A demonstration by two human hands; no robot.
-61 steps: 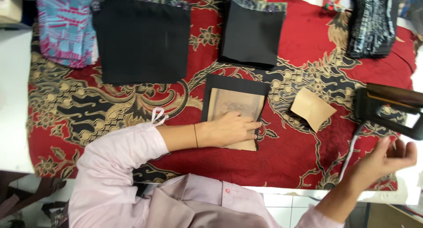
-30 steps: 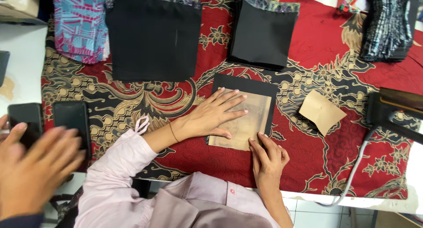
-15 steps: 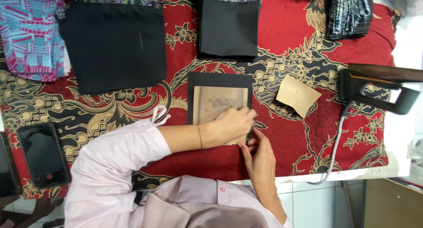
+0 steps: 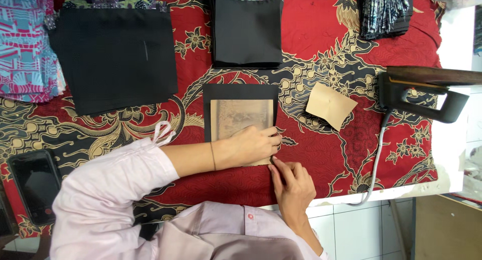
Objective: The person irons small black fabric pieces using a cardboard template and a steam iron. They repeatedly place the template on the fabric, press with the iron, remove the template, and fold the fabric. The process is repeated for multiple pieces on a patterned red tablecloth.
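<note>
In the head view, our only view, we see a black fabric piece lying flat on a red patterned cloth that covers the work surface, near its front edge. A tan paper template lies on top of the black piece, square to it, leaving a black margin showing along the far side and both lateral sides. Our left hand rests palm down on the near end of the template, fingers together and pressing flat; it holds the template in place by pressure and grips nothing. Our right hand sits just beside it at the near right corner, fingertips pinched on what appears to be the fabric edge; we cannot tell exactly what lies between the fingers. We judge the work to be at an early-to-middle stage: the template is positioned and one edge is being worked, while the three visible margins still lie flat and unfolded. An iron stands well apart at the right, untouched. A second, smaller tan template lies between the iron and the black piece. Two further stacks of black fabric and lie at the far side, apparently not yet processed. A phone lies at the left.
</note>
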